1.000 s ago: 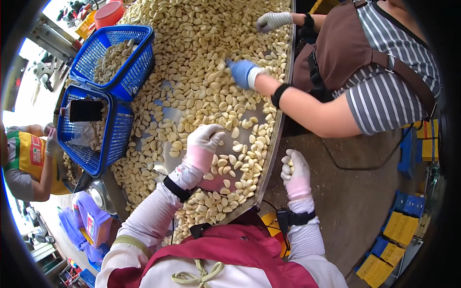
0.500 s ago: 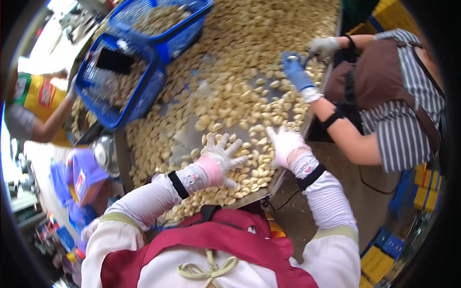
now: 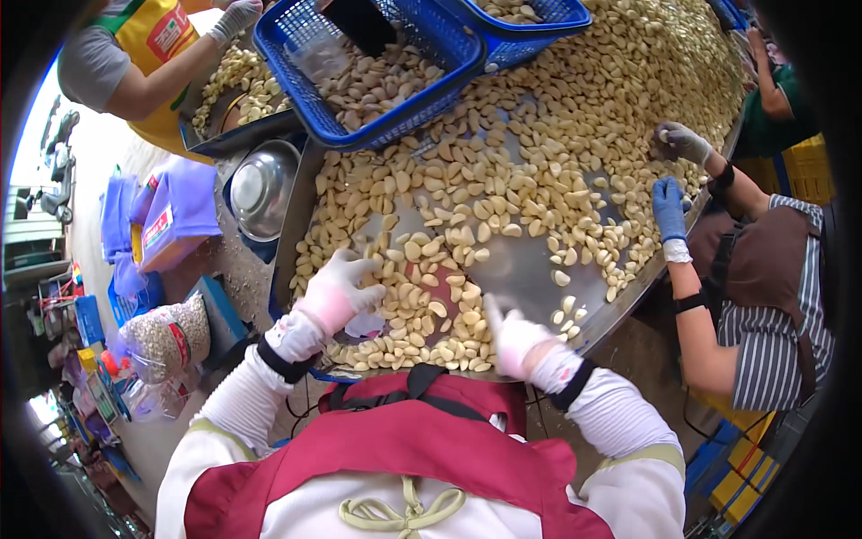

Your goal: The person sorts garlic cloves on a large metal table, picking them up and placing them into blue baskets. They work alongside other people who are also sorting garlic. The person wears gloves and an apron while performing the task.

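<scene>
Peeled garlic cloves (image 3: 417, 332) lie scattered over a metal table (image 3: 516, 269) in front of me. My left hand (image 3: 338, 289), in a white glove, rests at the left of the near heap, its fingers apart and bent over the cloves. At the heap's right side is my right hand (image 3: 515, 340), gloved too, with the index finger stretched forward and its tip beside the cloves. Neither hand shows anything gripped. Between the hands, a reddish patch (image 3: 433, 286) shows among the cloves.
Two blue baskets (image 3: 395, 135) of cloves stand at the table's far side. A co-worker's blue-gloved hand (image 3: 668, 208) is at the right edge; another person in a yellow apron (image 3: 160, 67) works at upper left. A metal bowl (image 3: 263, 189) sits left of the table.
The view has swung left, and the baskets now appear farther right. My hands have shifted nearer the table's front edge, with cloves gathered between them and bare metal beyond.
</scene>
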Available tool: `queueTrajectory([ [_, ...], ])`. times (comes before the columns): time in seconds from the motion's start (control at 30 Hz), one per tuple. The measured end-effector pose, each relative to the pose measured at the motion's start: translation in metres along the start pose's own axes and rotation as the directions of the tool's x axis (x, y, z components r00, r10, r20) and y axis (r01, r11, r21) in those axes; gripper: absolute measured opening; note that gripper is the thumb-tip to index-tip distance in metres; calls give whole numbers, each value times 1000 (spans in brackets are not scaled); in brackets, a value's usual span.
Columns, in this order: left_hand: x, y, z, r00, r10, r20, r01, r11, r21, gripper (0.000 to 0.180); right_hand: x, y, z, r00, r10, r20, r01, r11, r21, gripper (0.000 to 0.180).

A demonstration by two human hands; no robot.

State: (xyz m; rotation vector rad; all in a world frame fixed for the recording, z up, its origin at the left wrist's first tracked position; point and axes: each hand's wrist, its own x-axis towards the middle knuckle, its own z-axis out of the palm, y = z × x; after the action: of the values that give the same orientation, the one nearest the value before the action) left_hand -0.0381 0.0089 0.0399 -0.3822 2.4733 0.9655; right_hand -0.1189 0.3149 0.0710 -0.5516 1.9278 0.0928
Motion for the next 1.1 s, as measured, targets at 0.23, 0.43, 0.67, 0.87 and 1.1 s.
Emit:
queueTrajectory([
  [0.23, -3, -36, 18, 954, -120, -274, 89, 989, -121, 31, 60, -99, -15, 816, -576, 40, 537, 783, 315, 95],
  [0.43, 59, -17, -13, 857, -60, -511, 158, 976, 149, 62, 61, 18, -149, 735, 63, -675, 94, 977, 194, 87],
  [0.67, 109, 72, -1, 968, 7, -250, 97, 912, 399, 82, 75, -28, -154, 921, 30, -389, 24, 991, 133, 98],
  [0.87, 90, 19, -19, 970, -122, -210, 195, 907, 373, 79, 58, 116, -112, 849, 316, -423, -200, 934, 296, 102],
  [1.1, 100, 103, 33, 893, 442, -89, -364, 824, 434, 69, 43, 32, -109, 968, -47, -247, 88, 984, 158, 79],
])
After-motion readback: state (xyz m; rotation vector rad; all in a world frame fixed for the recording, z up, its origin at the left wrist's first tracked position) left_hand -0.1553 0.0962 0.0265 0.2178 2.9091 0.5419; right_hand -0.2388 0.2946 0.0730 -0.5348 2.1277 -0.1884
